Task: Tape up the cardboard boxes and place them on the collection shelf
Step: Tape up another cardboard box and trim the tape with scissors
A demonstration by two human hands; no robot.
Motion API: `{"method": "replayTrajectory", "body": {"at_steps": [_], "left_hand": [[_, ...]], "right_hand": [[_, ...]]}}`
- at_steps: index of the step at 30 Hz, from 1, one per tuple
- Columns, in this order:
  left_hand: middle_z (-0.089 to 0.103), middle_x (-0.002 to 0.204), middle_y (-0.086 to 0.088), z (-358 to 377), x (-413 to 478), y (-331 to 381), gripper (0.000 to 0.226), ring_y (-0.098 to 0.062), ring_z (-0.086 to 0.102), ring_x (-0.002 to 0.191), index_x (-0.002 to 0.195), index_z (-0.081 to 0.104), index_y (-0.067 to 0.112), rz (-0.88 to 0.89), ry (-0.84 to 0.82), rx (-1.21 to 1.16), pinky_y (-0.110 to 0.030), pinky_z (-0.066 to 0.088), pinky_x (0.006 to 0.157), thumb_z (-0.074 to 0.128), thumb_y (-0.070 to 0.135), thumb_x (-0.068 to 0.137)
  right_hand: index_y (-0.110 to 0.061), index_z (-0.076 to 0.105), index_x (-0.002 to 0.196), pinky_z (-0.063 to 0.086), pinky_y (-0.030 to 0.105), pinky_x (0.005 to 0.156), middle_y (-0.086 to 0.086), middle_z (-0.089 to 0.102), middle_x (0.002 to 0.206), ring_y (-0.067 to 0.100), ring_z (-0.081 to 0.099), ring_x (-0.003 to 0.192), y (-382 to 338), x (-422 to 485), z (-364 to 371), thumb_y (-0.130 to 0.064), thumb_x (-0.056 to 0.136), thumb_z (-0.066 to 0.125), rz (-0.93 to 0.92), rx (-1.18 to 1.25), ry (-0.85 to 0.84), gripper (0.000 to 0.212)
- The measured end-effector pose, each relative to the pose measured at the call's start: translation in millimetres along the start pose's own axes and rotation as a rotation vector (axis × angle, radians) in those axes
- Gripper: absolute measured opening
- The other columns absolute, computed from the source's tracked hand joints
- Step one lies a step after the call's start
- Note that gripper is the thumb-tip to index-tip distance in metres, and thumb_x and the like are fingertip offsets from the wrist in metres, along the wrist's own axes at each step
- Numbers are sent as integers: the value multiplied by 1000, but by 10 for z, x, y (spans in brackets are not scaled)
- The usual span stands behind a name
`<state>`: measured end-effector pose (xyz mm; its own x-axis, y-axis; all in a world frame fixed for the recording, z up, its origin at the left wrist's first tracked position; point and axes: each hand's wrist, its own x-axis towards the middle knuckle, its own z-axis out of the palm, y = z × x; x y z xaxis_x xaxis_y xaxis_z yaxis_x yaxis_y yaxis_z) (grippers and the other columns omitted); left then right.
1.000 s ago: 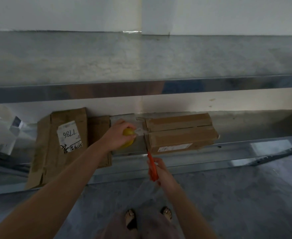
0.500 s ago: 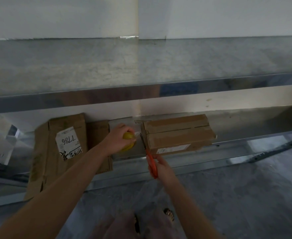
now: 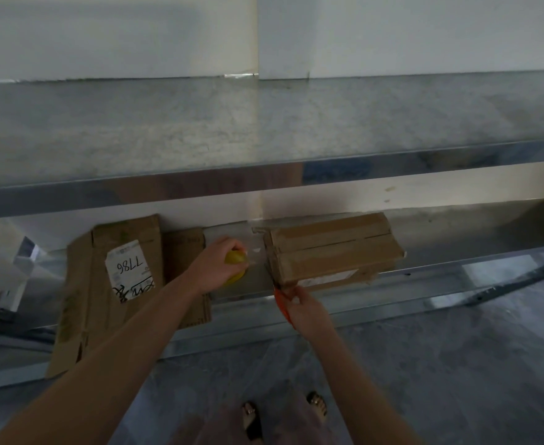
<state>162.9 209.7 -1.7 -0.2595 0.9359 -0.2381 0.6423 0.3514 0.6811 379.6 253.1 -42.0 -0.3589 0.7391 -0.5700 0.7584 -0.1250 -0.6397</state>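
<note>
A brown cardboard box point(image 3: 331, 248) lies on the lower metal shelf point(image 3: 457, 232), taped along its top. My left hand point(image 3: 214, 266) grips a yellow tape roll point(image 3: 236, 263) just left of the box, with a clear strip of tape point(image 3: 254, 252) stretched from the roll to the box's left end. My right hand point(image 3: 306, 311) holds orange-handled scissors point(image 3: 282, 305) below the box's front left corner, blades pointing up at the tape.
Flattened cardboard with a white label marked 7786 point(image 3: 113, 284) leans on the shelf at left, a smaller brown piece point(image 3: 185, 252) beside it. The upper shelf point(image 3: 264, 130) juts out overhead. A grey floor and my sandalled feet point(image 3: 283, 412) lie below.
The scissors and my right hand have risen closer to the box's left corner. My left hand keeps the tape roll in about the same place. The view has shifted slightly.
</note>
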Motion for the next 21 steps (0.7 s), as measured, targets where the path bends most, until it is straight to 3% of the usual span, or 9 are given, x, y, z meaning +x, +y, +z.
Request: {"method": "replayTrajectory", "body": {"at_steps": [4,7,9,13,16,21], "left_hand": [[46,113,7,30,-49,-62,27,-14,48,105,110,55,30,-26,2,-34,-27,39,81,67,31,86],[47,116,7,52,-95,-51,25,-13,48,106,107,56,34,-46,23,-85,-30,43,85,68,32,86],[48,115,7,52,-139,-40,26,-13,48,106,107,56,33,-41,57,-95,-32,45,87,69,32,85],[48,112,12,-15,-242,18,29,-10,49,103,109,56,33,-20,141,-99,-33,45,88,71,31,83],[48,112,11,-54,-291,111,29,-9,48,100,109,56,32,-6,191,-78,-32,44,85,71,29,84],[49,113,6,-24,-265,322,30,-14,48,103,108,58,27,-40,284,-83,-32,40,85,73,23,83]], "right_hand": [[-23,49,114,45,34,90,6,65,107,28,61,109,174,-3,32,-62,91,49,33,-125,-28,45],[-29,46,128,48,35,90,2,65,116,24,61,110,231,-56,-41,-57,89,54,-56,-221,14,49],[-32,46,126,50,36,90,-4,66,112,19,63,105,240,-187,-138,-60,87,54,-149,-257,65,48],[-37,50,119,50,32,83,-16,65,99,6,63,88,280,-572,-414,-66,84,51,-417,-331,303,45],[-33,55,113,45,30,72,-18,61,90,6,58,75,405,-712,-730,-64,83,45,-547,-380,565,44],[-25,59,112,43,32,68,-3,69,87,23,68,75,868,-382,-1445,-53,84,51,-507,-454,772,41]]}}
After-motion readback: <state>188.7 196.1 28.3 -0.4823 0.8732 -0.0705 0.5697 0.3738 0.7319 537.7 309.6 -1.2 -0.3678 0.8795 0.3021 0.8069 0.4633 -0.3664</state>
